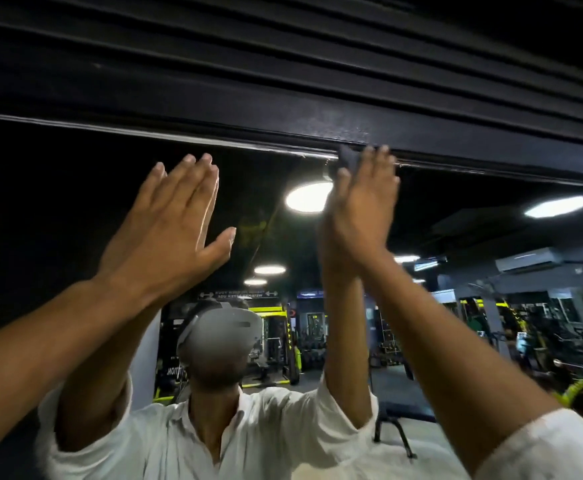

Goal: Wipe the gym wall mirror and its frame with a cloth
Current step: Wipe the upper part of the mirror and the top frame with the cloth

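Where the mirror (58,209) meets its black frame (317,123) at the top edge, the right hand (366,206) presses a dark cloth (347,160) under straight fingers. The left hand (175,220) lies flat and spread on the glass, well apart from the cloth. A reflected sign (238,294) reads backwards, seemingly "WEIGHTS AFTER USE".

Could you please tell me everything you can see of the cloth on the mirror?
The cloth is dark grey and soft-looking, bunched rather than flat. Only its upper left part shows, beside the right hand, whose straight fingers press it where the mirror meets its black top frame. The rest is hidden behind that hand.
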The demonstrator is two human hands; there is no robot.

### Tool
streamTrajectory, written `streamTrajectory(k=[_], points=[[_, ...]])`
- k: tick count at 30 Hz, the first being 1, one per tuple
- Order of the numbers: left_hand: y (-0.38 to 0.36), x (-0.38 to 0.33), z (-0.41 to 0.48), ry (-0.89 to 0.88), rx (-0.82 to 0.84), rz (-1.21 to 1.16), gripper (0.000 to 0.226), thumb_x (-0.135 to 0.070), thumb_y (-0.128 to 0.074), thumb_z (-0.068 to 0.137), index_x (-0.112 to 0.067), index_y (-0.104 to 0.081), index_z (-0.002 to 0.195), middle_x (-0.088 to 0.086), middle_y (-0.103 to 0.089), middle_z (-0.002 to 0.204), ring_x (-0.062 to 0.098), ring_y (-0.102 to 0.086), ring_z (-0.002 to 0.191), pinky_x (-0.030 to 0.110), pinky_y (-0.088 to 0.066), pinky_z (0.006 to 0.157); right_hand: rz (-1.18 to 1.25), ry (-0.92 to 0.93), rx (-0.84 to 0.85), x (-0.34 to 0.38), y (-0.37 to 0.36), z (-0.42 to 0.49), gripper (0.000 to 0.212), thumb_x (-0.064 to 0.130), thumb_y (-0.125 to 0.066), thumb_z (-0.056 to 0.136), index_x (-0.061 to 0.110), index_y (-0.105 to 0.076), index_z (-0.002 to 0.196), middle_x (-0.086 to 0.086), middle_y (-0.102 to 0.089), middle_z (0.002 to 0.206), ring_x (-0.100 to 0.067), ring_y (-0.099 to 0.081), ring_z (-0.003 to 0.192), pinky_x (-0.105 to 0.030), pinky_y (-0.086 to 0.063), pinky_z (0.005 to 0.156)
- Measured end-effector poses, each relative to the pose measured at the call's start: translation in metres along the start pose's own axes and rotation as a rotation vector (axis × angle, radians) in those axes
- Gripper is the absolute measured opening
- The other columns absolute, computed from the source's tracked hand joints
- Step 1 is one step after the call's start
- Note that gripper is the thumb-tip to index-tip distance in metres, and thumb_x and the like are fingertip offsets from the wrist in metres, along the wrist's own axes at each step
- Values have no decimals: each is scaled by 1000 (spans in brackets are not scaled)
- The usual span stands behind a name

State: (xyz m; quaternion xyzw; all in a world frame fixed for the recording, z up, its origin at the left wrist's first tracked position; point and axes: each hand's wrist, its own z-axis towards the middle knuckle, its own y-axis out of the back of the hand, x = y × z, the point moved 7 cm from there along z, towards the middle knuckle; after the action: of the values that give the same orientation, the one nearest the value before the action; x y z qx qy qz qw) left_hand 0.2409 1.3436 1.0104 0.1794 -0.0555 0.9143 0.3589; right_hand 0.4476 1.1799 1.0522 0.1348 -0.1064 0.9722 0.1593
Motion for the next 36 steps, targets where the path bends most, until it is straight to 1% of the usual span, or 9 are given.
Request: streamTrajectory(k=[4, 7, 9, 14, 19, 24, 26, 31, 36], points=[[3, -1, -2, 4, -29, -40, 87, -62, -23, 102, -6, -19, 169, 11, -14, 178, 21, -8, 165, 49, -8, 134, 61, 408, 131, 102, -29, -64, 62, 40, -27, 112, 12, -20, 167, -11, -7, 176, -26, -1, 163, -43, 0, 132], [4, -3, -12, 10, -18, -70, 84, -58, -24, 102, -5, -22, 168, 13, -17, 177, 24, -10, 165, 51, -11, 134, 83, 610, 199, 111, -25, -80, 59, 39, -34, 111, 14, -30, 165, -9, -18, 174, -24, -10, 162, -45, -10, 132], [5, -6, -23, -10, -21, -55, 82, -56, -24, 103, -6, -19, 169, 12, -15, 177, 25, -10, 165, 52, -11, 133, 61, 587, 190, 82, -16, -69, 59, 40, -33, 112, 16, -29, 165, -5, -18, 175, -20, -10, 162, -45, -12, 132], [7, -30, -44, -137, -53, -5, 75, -41, -32, 101, -2, -30, 165, 18, -26, 173, 32, -25, 162, 56, -17, 131, 40, 306, 143, 21, 0, -98, 59, 40, -25, 113, 16, -23, 166, -4, -11, 176, -17, -2, 163, -48, -9, 132], [6, -73, -38, -239, -9, -2, 76, -39, -34, 99, -3, -31, 165, 18, -26, 174, 33, -25, 161, 59, -22, 129, -9, 657, 339, 1, 8, -157, 61, 41, -28, 112, 17, -20, 167, -3, -7, 177, -15, 3, 163, -45, -5, 133], [-1, -107, -12, -278, 52, -14, 77, -44, -35, 98, -7, -31, 166, 14, -26, 175, 29, -22, 163, 57, -20, 130, 2, 196, 162, -71, 30, -61, 64, 40, -30, 107, 15, -23, 166, -5, -13, 176, -18, -2, 163, -48, -8, 132], [-4, -125, -2, -277, 53, -33, 77, -44, -36, 98, -8, -32, 166, 14, -27, 174, 29, -23, 162, 56, -19, 131, 2, 191, 169, -68, 32, -69, 66, 41, -31, 107, 12, -23, 165, -8, -15, 175, -21, -3, 163, -48, -8, 132], [-13, -166, 11, -233, 15, -50, 76, -46, -36, 97, -9, -38, 164, 16, -30, 173, 32, -26, 161, 63, -21, 128, -69, 533, 272, -83, 32, -108, 65, 45, -37, 108, 14, -28, 164, -7, -18, 174, -20, -4, 163, -49, -6, 132], [-25, -174, 8, -145, 24, 8, 77, -50, -30, 102, -13, -22, 169, 13, -14, 178, 29, -12, 165, 63, -12, 131, -41, 121, 105, -168, 56, -37, 66, 45, -28, 105, 12, -28, 163, -11, -22, 173, -24, -9, 162, -51, -9, 131]])
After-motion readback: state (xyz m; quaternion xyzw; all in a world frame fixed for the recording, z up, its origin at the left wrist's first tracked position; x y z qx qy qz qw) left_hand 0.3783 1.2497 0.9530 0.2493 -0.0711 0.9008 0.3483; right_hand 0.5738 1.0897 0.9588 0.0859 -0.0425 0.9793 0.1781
